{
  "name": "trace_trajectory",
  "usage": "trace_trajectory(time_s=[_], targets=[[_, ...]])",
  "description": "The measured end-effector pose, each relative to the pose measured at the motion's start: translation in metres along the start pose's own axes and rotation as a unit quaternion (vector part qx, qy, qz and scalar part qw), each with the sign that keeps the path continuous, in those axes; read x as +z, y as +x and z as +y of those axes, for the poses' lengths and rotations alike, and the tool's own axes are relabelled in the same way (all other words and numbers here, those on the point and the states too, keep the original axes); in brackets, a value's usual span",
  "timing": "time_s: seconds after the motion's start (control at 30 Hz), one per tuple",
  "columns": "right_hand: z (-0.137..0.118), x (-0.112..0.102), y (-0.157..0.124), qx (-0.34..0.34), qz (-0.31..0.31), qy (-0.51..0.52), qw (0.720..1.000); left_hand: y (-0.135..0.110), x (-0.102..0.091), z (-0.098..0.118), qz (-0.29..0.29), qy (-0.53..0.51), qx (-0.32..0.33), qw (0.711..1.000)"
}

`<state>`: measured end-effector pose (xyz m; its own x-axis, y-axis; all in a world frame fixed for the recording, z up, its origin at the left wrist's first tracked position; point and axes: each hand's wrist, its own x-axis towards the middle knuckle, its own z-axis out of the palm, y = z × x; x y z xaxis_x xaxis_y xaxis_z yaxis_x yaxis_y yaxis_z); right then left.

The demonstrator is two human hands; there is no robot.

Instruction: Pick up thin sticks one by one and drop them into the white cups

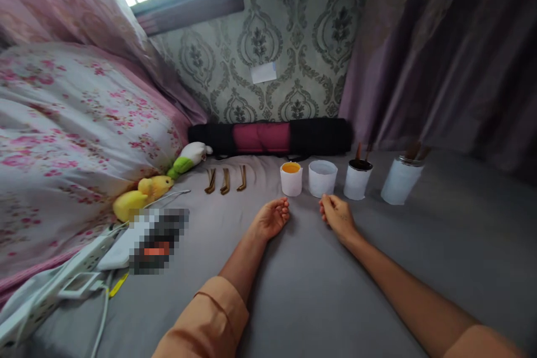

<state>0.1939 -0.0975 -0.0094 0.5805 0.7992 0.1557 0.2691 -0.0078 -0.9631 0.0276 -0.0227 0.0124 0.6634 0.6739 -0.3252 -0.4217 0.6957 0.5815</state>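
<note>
My left hand point(272, 218) rests on the grey sheet point(302, 291), palm up, fingers loosely curled with nothing in them, just below a white cup of orange liquid point(291, 178). My right hand point(336, 215) lies beside it, fingers curled in, nothing visible in them, right under an empty-looking white cup point(323, 178). Further right stand a white cup with dark contents and sticks point(358, 178) and a tilted white-wrapped jar holding sticks point(400, 180). Three brown clips point(225, 180) lie left of the cups.
A black and maroon rolled mat point(271, 137) lies against the patterned wall. A floral quilt point(71, 134) fills the left. Yellow and green plush toys point(145, 193) lie by it. A white power strip, cables and a blurred item point(157, 240) sit at the lower left.
</note>
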Motion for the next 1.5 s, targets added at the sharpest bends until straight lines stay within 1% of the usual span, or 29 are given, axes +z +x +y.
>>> trace_trajectory(time_s=[0.2,0.53,0.7,0.83,0.93,1.0,1.1,1.2,1.27,1.33,1.4,1.5], targets=[[0.003,0.001,0.002,-0.017,-0.002,-0.012,1.000,0.006,-0.004,0.009,0.031,0.059,0.015,0.998],[0.003,0.001,0.001,-0.022,-0.009,-0.012,1.000,0.019,-0.007,0.033,0.128,0.156,0.042,0.979],[0.001,0.001,0.000,-0.035,-0.010,-0.020,0.999,0.028,-0.008,0.043,0.172,0.228,0.061,0.956],[-0.005,0.000,-0.002,-0.035,-0.017,-0.031,0.999,0.034,-0.011,0.048,0.202,0.317,0.094,0.922],[-0.006,0.000,-0.003,-0.042,-0.020,-0.048,0.998,0.038,-0.015,0.053,0.230,0.398,0.121,0.880],[-0.005,0.000,-0.002,-0.049,-0.021,-0.059,0.997,0.039,-0.019,0.059,0.255,0.457,0.138,0.841],[-0.001,0.001,-0.001,-0.056,-0.018,-0.071,0.996,0.038,-0.026,0.072,0.282,0.549,0.164,0.770],[0.001,0.002,0.000,-0.054,-0.019,-0.073,0.996,0.035,-0.034,0.089,0.299,0.630,0.185,0.693],[0.002,0.002,0.000,-0.056,-0.021,-0.071,0.996,0.031,-0.038,0.100,0.310,0.673,0.192,0.643],[0.001,0.002,0.000,-0.060,-0.020,-0.071,0.995,0.027,-0.040,0.110,0.317,0.708,0.193,0.601],[0.001,0.002,0.000,-0.061,-0.017,-0.070,0.995,0.024,-0.042,0.119,0.316,0.738,0.186,0.567],[0.001,0.002,0.001,-0.066,-0.015,-0.074,0.995,0.022,-0.044,0.131,0.306,0.776,0.167,0.526]])
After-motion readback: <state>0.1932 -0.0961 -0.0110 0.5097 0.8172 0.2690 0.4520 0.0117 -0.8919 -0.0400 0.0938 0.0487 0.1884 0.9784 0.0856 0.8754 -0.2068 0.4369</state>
